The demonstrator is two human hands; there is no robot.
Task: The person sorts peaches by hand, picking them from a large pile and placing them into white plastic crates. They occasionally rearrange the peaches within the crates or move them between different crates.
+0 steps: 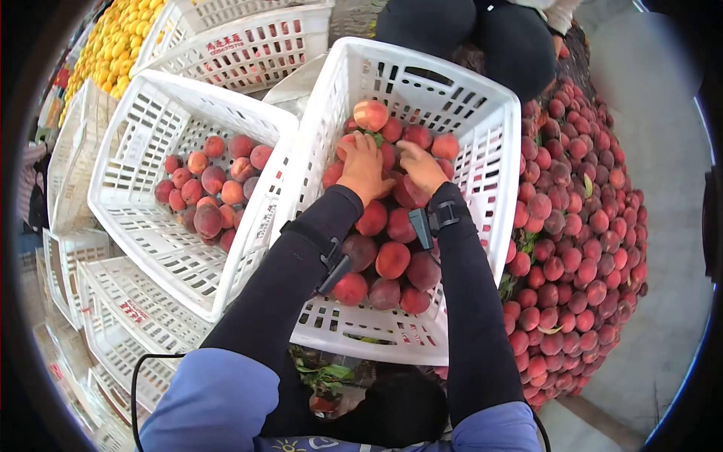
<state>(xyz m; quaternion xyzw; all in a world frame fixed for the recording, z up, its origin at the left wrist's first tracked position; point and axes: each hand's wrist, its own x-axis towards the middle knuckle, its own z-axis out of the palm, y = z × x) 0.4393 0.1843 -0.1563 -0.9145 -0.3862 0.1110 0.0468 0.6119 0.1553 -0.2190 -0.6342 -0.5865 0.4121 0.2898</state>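
Left hand (pixel 364 167) and right hand (pixel 422 167) curl over peaches (pixel 392 259) in crate (pixel 489 162) — grip unclear; likely soft, bruisable fruit — cup whole, never pinch.

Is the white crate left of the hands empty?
No, the left crate has a cluster of peaches lying in it.

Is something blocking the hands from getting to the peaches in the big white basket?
No, nothing visible is in the way. The left hand and the right hand lie right on the round red-and-yellow peaches piled in the white slatted plastic crate, which has no lid or cover over it.
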